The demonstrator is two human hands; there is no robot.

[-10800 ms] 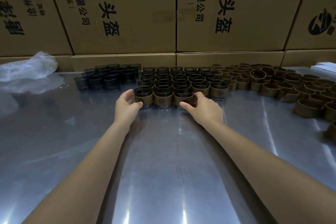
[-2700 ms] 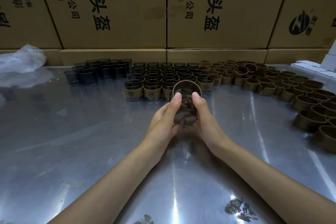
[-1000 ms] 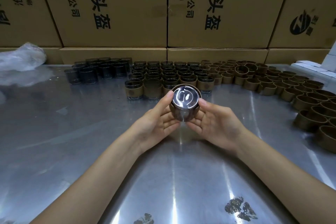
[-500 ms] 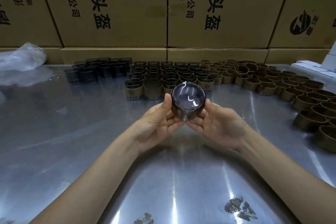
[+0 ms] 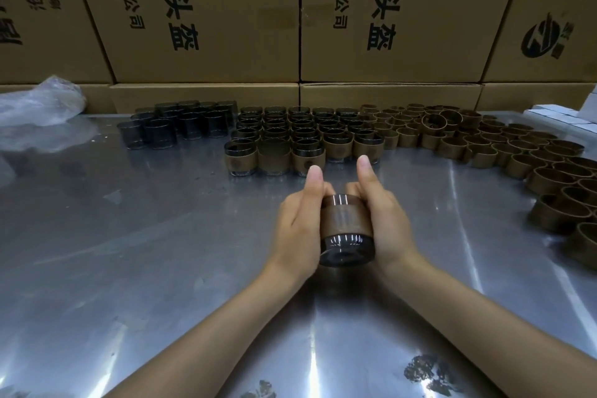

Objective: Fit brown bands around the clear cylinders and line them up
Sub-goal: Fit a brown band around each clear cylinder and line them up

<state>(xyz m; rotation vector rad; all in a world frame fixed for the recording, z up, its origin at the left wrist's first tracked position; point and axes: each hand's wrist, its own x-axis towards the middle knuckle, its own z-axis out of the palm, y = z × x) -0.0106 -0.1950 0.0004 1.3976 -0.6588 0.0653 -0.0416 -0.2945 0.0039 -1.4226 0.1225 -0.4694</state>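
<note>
Head view: left hand [image 5: 298,229] and right hand [image 5: 386,220] cradle banded cylinder [image 5: 346,229], thumbs up.

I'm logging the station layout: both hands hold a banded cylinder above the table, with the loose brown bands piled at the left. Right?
Not quite. Both hands, left hand and right hand, do hold the banded cylinder, but the head view shows the loose brown bands at the right; bare clear cylinders stand left.

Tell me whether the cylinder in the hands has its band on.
On. A brown band wraps the middle of the clear cylinder, bare glass showing at both ends, held between the left hand and right hand.
</note>
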